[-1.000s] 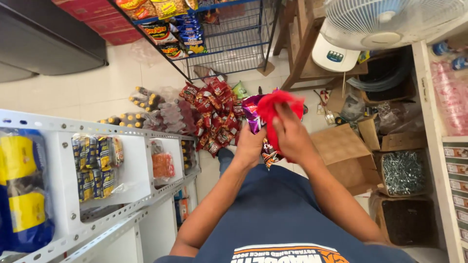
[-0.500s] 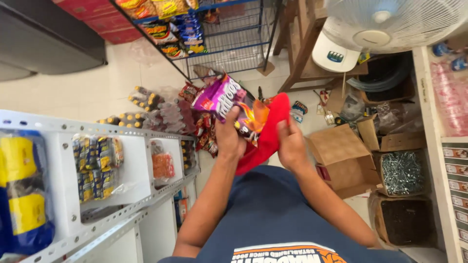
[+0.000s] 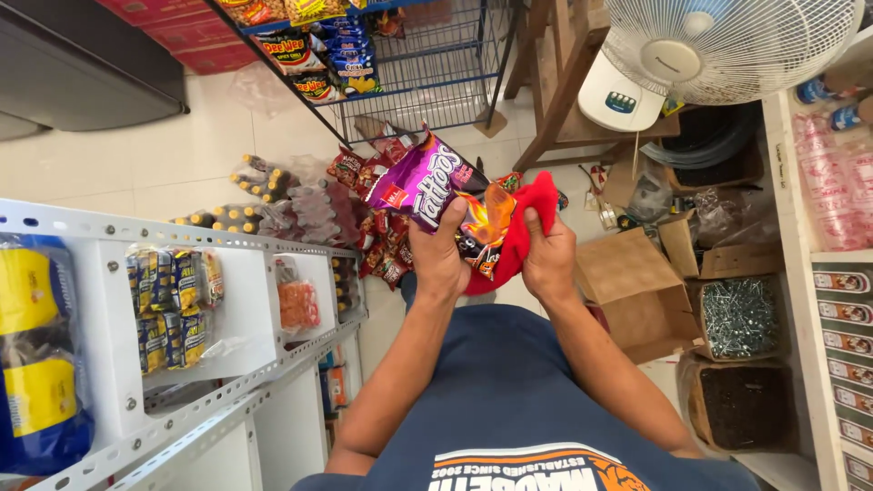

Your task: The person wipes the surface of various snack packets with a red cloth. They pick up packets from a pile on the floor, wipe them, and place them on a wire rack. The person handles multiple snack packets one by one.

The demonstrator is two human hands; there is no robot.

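Observation:
My left hand [image 3: 439, 257] grips a purple snack bag [image 3: 427, 186] with an orange flame picture, held tilted in front of my chest. My right hand [image 3: 548, 257] clutches a red cloth [image 3: 520, 227] pressed against the bag's lower right side. Both hands are close together over my blue shirt. Below them on the floor lies a heap of red snack packets [image 3: 382, 245].
A white metal shelf [image 3: 182, 273] with packaged goods stands at my left. A blue wire rack [image 3: 427, 64] with snack bags is ahead. A white fan [image 3: 718, 45], open cardboard boxes [image 3: 637, 291], a box of nails [image 3: 738, 316] and bundled bottles [image 3: 273, 205] surround me.
The purple bag has come up into full view in my left hand. The red cloth moved from over the bag to its right side.

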